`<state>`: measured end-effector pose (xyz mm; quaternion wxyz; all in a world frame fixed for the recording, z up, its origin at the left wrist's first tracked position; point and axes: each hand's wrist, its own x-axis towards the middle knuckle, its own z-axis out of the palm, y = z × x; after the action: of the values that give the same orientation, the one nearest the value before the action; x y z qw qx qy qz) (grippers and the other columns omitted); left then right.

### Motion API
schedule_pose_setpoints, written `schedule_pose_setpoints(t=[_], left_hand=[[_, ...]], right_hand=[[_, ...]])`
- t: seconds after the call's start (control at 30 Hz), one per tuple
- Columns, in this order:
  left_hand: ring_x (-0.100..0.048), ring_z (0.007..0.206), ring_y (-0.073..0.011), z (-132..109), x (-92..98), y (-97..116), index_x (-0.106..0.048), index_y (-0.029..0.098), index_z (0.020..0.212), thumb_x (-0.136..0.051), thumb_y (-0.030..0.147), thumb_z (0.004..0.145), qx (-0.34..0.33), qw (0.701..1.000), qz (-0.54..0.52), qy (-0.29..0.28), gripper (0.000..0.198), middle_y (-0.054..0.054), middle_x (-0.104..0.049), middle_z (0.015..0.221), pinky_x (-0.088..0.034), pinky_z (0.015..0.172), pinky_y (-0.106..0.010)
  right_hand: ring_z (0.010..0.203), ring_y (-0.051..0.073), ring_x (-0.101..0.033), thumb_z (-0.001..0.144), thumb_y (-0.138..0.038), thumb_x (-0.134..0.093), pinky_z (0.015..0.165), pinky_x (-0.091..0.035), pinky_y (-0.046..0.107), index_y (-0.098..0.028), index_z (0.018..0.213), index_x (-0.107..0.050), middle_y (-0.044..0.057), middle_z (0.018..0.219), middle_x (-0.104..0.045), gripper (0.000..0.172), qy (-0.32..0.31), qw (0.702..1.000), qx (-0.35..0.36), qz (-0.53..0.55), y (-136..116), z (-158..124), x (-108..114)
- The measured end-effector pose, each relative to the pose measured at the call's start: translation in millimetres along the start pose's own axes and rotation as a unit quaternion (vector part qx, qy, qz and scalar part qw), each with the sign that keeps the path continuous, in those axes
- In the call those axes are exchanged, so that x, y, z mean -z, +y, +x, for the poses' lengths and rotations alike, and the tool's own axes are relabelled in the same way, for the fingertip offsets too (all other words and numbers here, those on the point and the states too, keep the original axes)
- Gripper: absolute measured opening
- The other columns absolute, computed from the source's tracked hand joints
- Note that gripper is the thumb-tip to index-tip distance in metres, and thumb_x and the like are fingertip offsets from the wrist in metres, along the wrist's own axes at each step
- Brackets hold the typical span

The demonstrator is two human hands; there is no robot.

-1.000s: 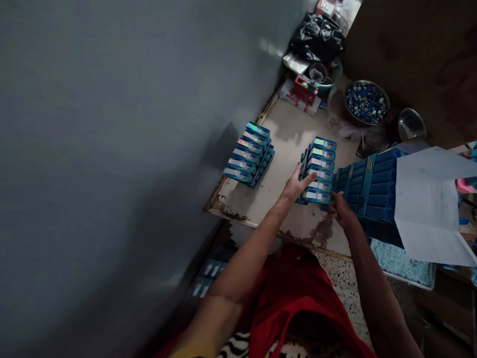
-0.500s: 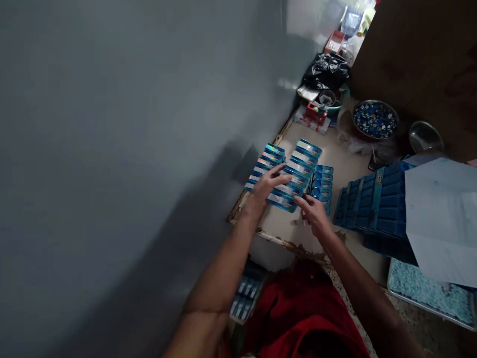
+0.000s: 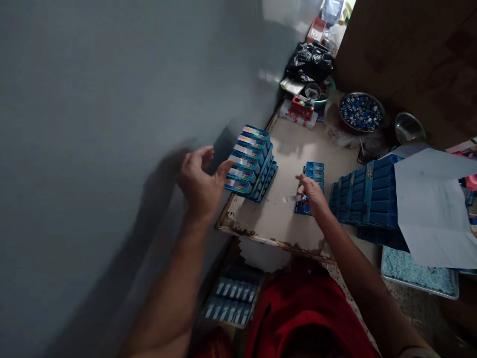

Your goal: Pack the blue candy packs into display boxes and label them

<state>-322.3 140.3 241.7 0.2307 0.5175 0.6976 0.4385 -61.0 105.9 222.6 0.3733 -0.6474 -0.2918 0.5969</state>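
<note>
A stack of blue blister cards (image 3: 250, 161) with shiny labels lies at the left edge of a worn white table (image 3: 276, 219). My left hand (image 3: 201, 181) hovers just left of that stack, fingers apart and curled, holding nothing. My right hand (image 3: 312, 194) rests on a smaller pile of blue cards (image 3: 312, 179) in the middle of the table, its fingers pinched on a small pale strip (image 3: 291, 199).
Large blue card bundles (image 3: 368, 196) under white paper (image 3: 436, 209) lie at the right. A bowl of blue pieces (image 3: 360, 110), a steel bowl (image 3: 409, 127), a red item (image 3: 301, 105) and a black bag (image 3: 309, 60) stand at the back. More cards (image 3: 231, 301) lie below the table. A grey wall (image 3: 112, 124) rises on the left.
Both hands carried a set of cards from the middle pile onto the left stack. My left hand has let go and drawn back left; my right hand returned to the smaller pile.
</note>
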Motion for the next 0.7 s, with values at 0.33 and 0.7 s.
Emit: schedule_pose_setpoints(t=[0.33, 0.7], left_hand=[[-0.075, 0.099, -0.0236, -119.1, -129.7, 20.9, -0.070, 0.016, 0.110, -0.100, 0.059, 0.054, 0.378, 0.752, -0.452, -0.297, 0.076, -0.014, -0.077, 0.112, -0.062, 0.086, -0.037], [-0.071, 0.066, -0.0147, -81.6, -166.9, 15.7, -0.071, 0.014, 0.081, -0.100, 0.047, 0.055, 0.343, 0.824, -0.388, -0.229, 0.051, -0.004, -0.075, 0.074, -0.059, 0.068, -0.027]], right_hand=[[0.052, 0.008, -0.047, 0.068, -0.076, -0.081, 0.050, -0.033, 0.019, -0.024, 0.098, -0.063, -0.010, 0.062, -0.052, 0.063, 0.067, 0.996, 0.001, 0.064, -10.9, 9.4, 36.7], [0.071, 0.017, -0.068, 0.062, -0.035, -0.084, 0.071, -0.051, 0.028, -0.019, 0.107, -0.067, -0.003, 0.074, -0.073, 0.051, 0.113, 0.985, 0.129, -0.031, 6.5, 38.5, 66.3]])
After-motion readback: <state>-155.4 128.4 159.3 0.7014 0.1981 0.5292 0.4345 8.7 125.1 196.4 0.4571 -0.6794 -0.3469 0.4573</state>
